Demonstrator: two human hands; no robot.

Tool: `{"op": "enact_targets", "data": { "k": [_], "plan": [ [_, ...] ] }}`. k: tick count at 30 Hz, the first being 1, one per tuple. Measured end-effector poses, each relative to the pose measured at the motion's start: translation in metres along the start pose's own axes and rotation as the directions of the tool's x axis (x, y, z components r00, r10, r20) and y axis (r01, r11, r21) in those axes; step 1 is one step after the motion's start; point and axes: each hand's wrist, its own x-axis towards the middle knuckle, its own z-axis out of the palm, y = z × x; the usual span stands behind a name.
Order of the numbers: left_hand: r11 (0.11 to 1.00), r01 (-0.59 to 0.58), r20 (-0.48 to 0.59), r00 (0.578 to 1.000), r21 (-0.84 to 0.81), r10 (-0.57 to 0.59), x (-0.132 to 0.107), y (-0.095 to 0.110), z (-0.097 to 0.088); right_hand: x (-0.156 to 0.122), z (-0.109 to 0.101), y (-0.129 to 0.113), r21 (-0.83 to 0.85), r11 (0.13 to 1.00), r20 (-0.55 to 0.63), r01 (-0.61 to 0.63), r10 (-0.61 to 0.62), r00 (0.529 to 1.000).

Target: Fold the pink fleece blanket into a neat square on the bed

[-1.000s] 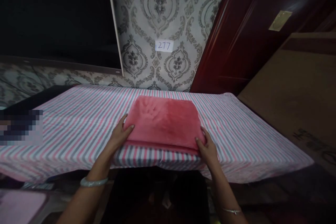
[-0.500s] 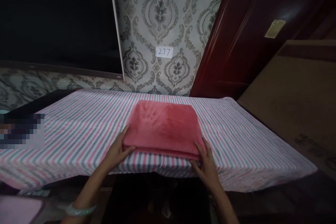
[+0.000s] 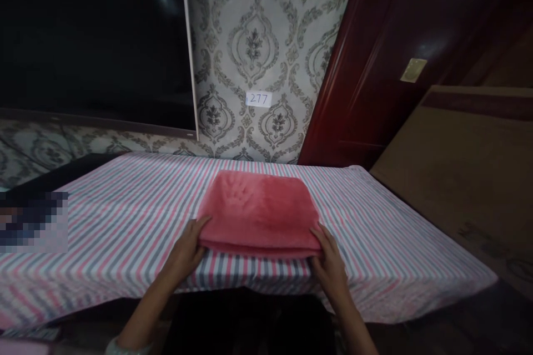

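A folded pinkish-red plush cloth lies on the striped tablecloth, with a hand-shaped print pressed into its pile at the far left. My left hand grips its near left corner, fingers over the top and the rest of the hand at the edge. At the near right corner, my right hand holds the cloth the same way, its thumb partly hidden at the edge. Between the hands, the near edge shows a dark gap between the folded layers.
A pink, grey and white striped tablecloth covers the table and hangs over its front. Behind stand a patterned wall with a "277" paper label and a dark screen. A large cardboard box leans at right; a blurred patch lies at left.
Both hands have closed on the near corners, and the gap between the cloth's layers shows more along the near edge. The view has tilted up slightly.
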Motion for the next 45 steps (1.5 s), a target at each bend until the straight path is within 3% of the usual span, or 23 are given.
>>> {"op": "enact_targets", "data": {
  "k": [4, 8, 11, 15, 20, 22, 25, 30, 33, 35, 38, 41, 43, 45],
  "plan": [
    [0.995, -0.065, -0.106, 0.993, -0.073, 0.057, 0.013, 0.009, -0.01, 0.021, -0.01, -0.006, 0.072, 0.997, -0.081, 0.015, -0.009, 0.997],
    [0.997, -0.038, -0.138, 0.99, -0.063, 0.029, 0.023, 0.029, -0.032, 0.042, -0.029, -0.019, 0.139, 0.99, -0.167, -0.013, 0.036, 0.985],
    [0.996, -0.09, -0.173, 0.981, -0.026, 0.084, 0.024, 0.042, -0.047, 0.049, -0.045, -0.03, 0.172, 0.985, -0.203, -0.034, 0.069, 0.977],
    [0.983, -0.172, -0.138, 0.974, 0.068, 0.18, 0.021, 0.048, -0.062, 0.046, -0.056, -0.036, 0.187, 0.982, -0.181, -0.027, 0.061, 0.982],
    [0.947, -0.191, -0.015, 0.979, 0.259, 0.202, 0.011, 0.049, -0.071, 0.04, -0.053, -0.034, 0.196, 0.981, -0.164, -0.013, 0.046, 0.985],
    [0.919, -0.2, 0.043, 0.979, 0.341, 0.197, 0.003, 0.059, -0.068, 0.043, -0.053, -0.036, 0.185, 0.983, -0.17, -0.015, 0.047, 0.984],
    [0.883, -0.293, 0.137, 0.956, 0.366, 0.26, -0.013, 0.088, -0.051, 0.052, -0.054, -0.041, 0.169, 0.985, -0.179, -0.01, 0.04, 0.983],
    [0.858, -0.456, 0.231, 0.884, 0.234, 0.407, -0.021, 0.144, 0.009, 0.062, -0.056, -0.044, 0.16, 0.987, -0.168, -0.009, 0.036, 0.985],
    [0.876, -0.394, 0.201, 0.916, 0.278, 0.348, -0.011, 0.155, 0.046, 0.06, -0.056, -0.042, 0.179, 0.983, -0.169, -0.027, 0.058, 0.984],
    [0.887, -0.325, 0.161, 0.945, 0.329, 0.286, -0.003, 0.156, 0.061, 0.056, -0.056, -0.04, 0.197, 0.979, -0.172, -0.045, 0.08, 0.982],
    [0.878, -0.329, 0.16, 0.943, 0.348, 0.291, 0.007, 0.156, 0.063, 0.047, -0.058, -0.037, 0.239, 0.969, -0.148, -0.069, 0.106, 0.983],
    [0.869, -0.379, 0.171, 0.925, 0.319, 0.341, 0.019, 0.161, 0.048, 0.031, -0.057, -0.03, 0.298, 0.938, -0.135, -0.175, 0.223, 0.965],
    [0.867, -0.387, 0.164, 0.922, 0.314, 0.352, 0.028, 0.169, 0.036, 0.014, -0.052, -0.024, 0.412, 0.866, -0.181, -0.283, 0.382, 0.906],
    [0.865, -0.394, 0.165, 0.919, 0.311, 0.359, 0.038, 0.179, 0.024, -0.006, -0.04, -0.02, 0.576, 0.756, -0.181, -0.311, 0.489, 0.854]
  ]
}}
